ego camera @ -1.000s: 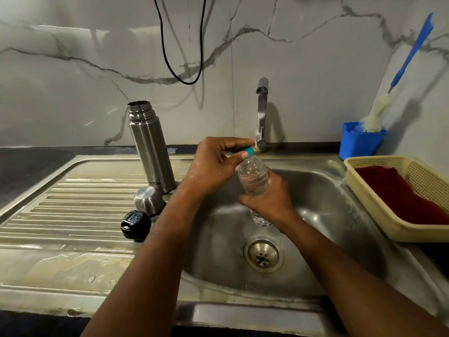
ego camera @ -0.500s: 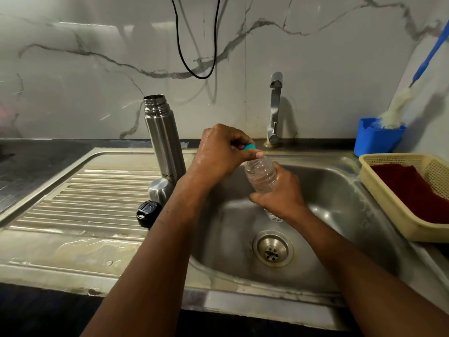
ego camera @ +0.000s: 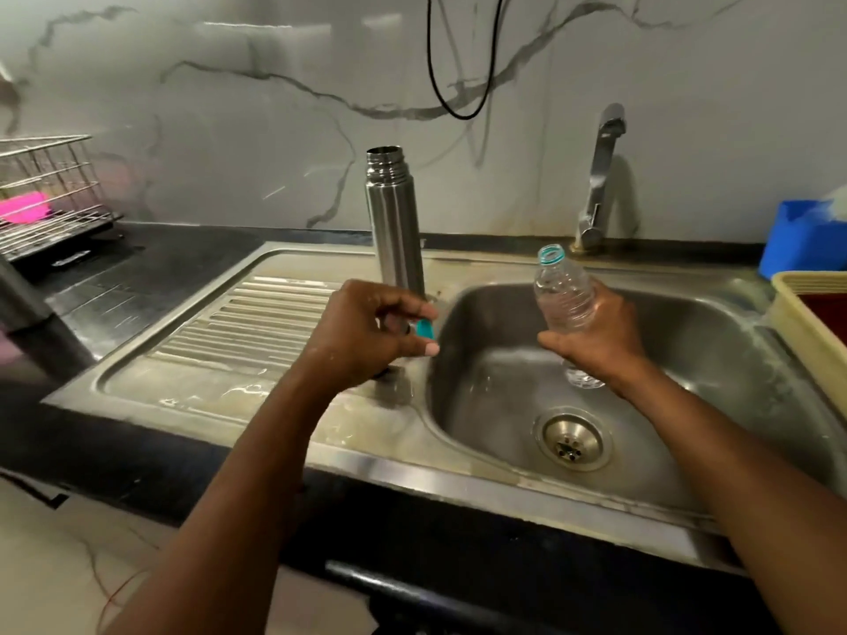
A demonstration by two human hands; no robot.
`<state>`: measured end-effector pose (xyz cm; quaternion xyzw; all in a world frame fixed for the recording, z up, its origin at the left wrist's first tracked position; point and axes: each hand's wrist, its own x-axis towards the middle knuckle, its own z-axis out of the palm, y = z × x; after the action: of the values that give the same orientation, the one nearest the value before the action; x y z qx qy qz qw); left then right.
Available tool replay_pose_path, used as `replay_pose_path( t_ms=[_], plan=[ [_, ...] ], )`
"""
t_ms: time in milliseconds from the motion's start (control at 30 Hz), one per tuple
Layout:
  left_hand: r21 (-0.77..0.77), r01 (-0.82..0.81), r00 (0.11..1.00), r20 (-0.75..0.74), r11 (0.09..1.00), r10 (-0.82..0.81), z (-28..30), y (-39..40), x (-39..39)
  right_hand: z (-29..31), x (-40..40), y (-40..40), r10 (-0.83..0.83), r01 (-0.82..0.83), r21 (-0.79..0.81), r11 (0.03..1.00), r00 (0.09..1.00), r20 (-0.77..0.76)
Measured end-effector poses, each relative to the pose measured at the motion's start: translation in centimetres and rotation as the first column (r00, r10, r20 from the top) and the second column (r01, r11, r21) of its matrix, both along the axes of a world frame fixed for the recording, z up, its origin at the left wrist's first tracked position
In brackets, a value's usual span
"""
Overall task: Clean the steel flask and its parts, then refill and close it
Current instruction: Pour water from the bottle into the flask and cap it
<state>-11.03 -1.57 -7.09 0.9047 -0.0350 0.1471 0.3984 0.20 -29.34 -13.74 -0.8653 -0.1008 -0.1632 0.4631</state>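
Flask: the steel flask (ego camera: 395, 222) stands upright and uncapped on the draining board, at the left rim of the sink (ego camera: 715, 323) basin.
Left hand: the left hand (ego camera: 366, 334) hovers just in front of the flask's base, pinching a small teal cap (ego camera: 425, 330) between thumb and fingers.
Right hand: the right hand (ego camera: 596, 334) grips a clear plastic bottle (ego camera: 561, 295) over the basin, mouth open, tilted slightly left.
Tap: the tap (ego camera: 600, 176) rises behind the basin.
Right edge: a blue tub (ego camera: 802, 236) and a yellow basket (ego camera: 797, 309).
Far left: a wire rack (ego camera: 50, 194) on the dark counter.
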Motion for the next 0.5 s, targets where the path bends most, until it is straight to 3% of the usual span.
replay_pose_path(
  t_ms=[67, 267, 500],
  plan=[
    [0.055, -0.023, 0.998, -0.055, 0.998, 0.026, -1.4, 1.7, -1.9, 0.0, -0.1, 0.0, -0.006, 0.006, -0.006, 1.000, 1.000, -0.007],
    [0.010, -0.077, 0.975, -0.209, 0.997, 0.077, -4.8, 4.2, -5.3, 0.0, -0.2, 0.0, 0.009, -0.010, -0.014, 1.000, 1.000, -0.019],
    [0.125, -0.098, 0.980, -0.159, 0.987, 0.118, -5.1, 5.1, -5.5, 0.2, -0.5, -0.1, 0.013, -0.013, -0.029, 0.999, 1.000, -0.014]
  ],
)
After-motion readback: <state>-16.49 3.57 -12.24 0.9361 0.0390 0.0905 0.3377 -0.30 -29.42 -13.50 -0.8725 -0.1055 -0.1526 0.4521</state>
